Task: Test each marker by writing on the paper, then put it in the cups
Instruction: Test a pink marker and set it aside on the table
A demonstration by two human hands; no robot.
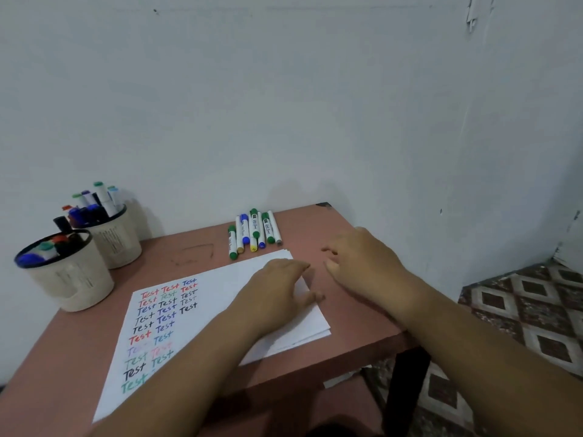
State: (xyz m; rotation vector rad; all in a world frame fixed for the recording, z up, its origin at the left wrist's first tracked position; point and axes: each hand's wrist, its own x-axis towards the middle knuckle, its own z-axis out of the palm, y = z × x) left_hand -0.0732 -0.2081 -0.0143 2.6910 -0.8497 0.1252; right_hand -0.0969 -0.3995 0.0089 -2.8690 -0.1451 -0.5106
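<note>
Left hand (280,290) rests flat on the paper (220,310) (fingers spread); right hand (362,260) hovers beside the paper, fingers loosely spread, holding nothing.

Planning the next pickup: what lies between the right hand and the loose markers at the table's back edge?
In the head view, only bare tabletop lies between the right hand and the loose markers.
</note>
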